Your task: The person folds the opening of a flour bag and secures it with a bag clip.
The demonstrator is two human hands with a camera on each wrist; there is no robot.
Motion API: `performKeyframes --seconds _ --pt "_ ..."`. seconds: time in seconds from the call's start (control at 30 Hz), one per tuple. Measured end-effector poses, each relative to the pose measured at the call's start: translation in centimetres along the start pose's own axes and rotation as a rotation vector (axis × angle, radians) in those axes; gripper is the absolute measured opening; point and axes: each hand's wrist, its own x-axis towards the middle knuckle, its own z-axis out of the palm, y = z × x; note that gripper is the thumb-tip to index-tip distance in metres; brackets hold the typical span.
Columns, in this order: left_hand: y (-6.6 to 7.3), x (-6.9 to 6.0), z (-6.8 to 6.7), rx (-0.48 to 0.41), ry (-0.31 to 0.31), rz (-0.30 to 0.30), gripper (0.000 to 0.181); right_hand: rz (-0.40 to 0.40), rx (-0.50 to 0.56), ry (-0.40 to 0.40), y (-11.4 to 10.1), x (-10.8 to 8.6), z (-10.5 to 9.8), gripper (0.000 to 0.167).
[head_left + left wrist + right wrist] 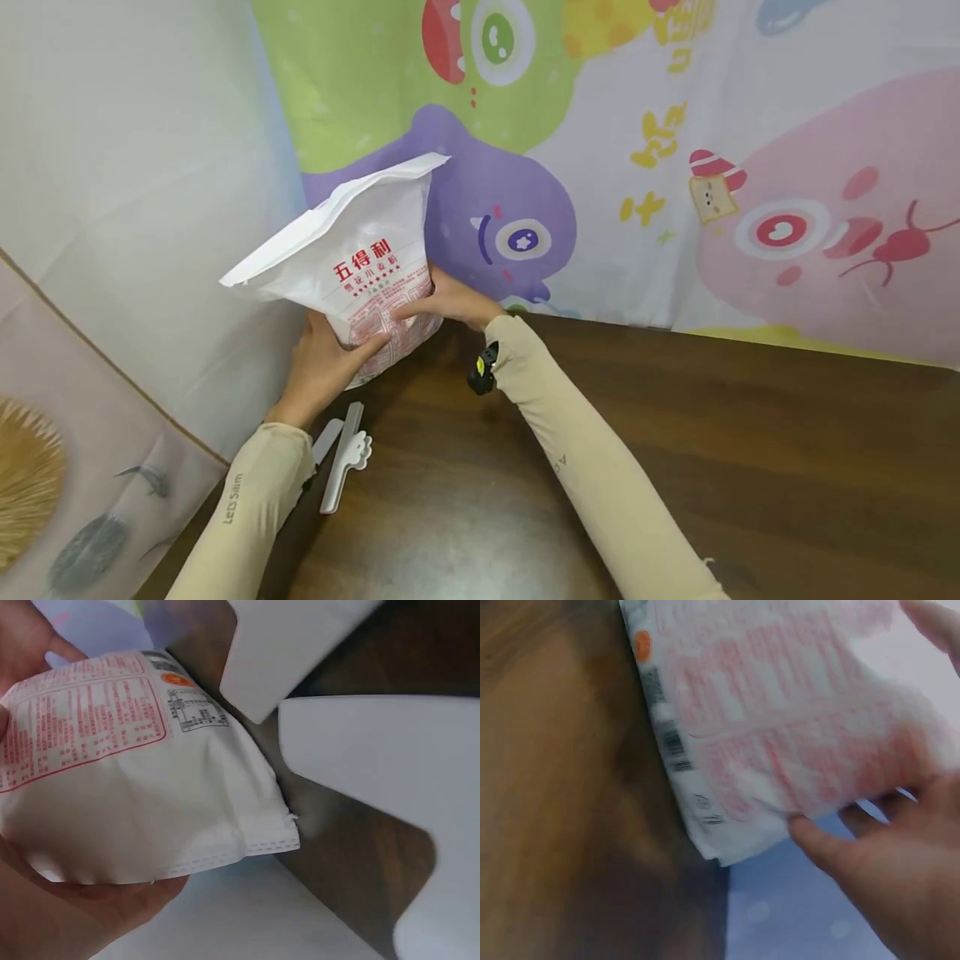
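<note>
A white flour bag with red print leans at the back left of the table, its wide top end uppermost. My left hand grips its left side, thumb across the printed front. On the opposite side my right hand holds the bag, its thumb also on the front. The left wrist view shows the bag's stitched lower edge with left fingers under it. Blurred in the right wrist view, the bag's barcode side faces the table. Some fingers are hidden behind the bag.
Near my left wrist a white bag clip with a scalloped grip lies on the dark wooden table. Another white clip lies beside it, partly hidden. A cartoon-printed cloth hangs behind, and a pale cloth stands at left.
</note>
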Motion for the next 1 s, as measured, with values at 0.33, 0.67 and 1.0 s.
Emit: performKeyframes --seconds 0.33,0.67,1.0 --pt "-0.9 -0.4 0.0 0.078 0.028 -0.010 0.103 0.073 -0.047 0.084 0.5 -0.3 -0.1 0.071" --pt "-1.4 0.5 -0.7 0.087 -0.013 0.009 0.097 0.065 -0.096 0.119 0.5 -0.6 0.0 0.069" --pt "-1.6 0.6 -1.1 0.069 0.008 0.033 0.091 0.013 -0.117 0.158 1.5 -1.2 1.0 0.068"
